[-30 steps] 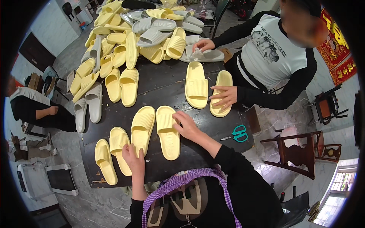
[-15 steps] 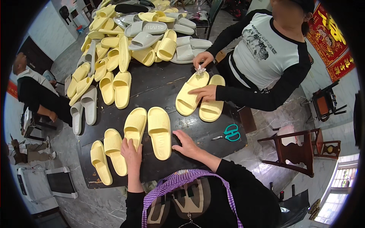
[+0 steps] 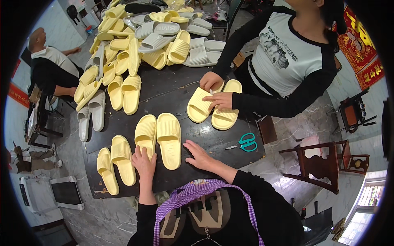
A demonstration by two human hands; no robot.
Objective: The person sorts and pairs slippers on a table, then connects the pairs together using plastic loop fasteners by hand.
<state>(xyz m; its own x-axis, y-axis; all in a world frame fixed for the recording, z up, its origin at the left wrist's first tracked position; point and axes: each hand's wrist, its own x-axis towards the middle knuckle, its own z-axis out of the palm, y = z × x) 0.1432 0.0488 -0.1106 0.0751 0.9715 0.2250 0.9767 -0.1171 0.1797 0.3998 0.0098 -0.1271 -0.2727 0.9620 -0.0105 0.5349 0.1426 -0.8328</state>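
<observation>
Over the heel end of a yellow slide slipper [image 3: 145, 128], my left hand [image 3: 144, 166] has its fingers on both edges, covering the heel. Beside it lies the matching yellow slipper [image 3: 169, 141], its ribbed strap facing away from me. My right hand [image 3: 201, 157] rests open on the table just right of that slipper, fingers stretched and apart from it. To the left stands another yellow pair, a slipper [image 3: 123, 160] and its mate [image 3: 107, 171], toes away from me. Across the table a co-worker's hands [image 3: 217, 92] press a small white wad on another yellow pair [image 3: 200, 107].
Teal-handled scissors [image 3: 247, 142] lie at the right of the dark table [image 3: 164, 92]. A large heap of yellow and grey slippers [image 3: 154, 43] fills its far end. More pairs, one grey [image 3: 97, 110], line the left edge. Another person [image 3: 51, 67] sits at far left.
My left hand has shifted right, and its slipper's heel has swung toward the other one. My right hand is nearly unchanged. The co-worker's wad hand has moved down onto the slipper; the far-left person has straightened.
</observation>
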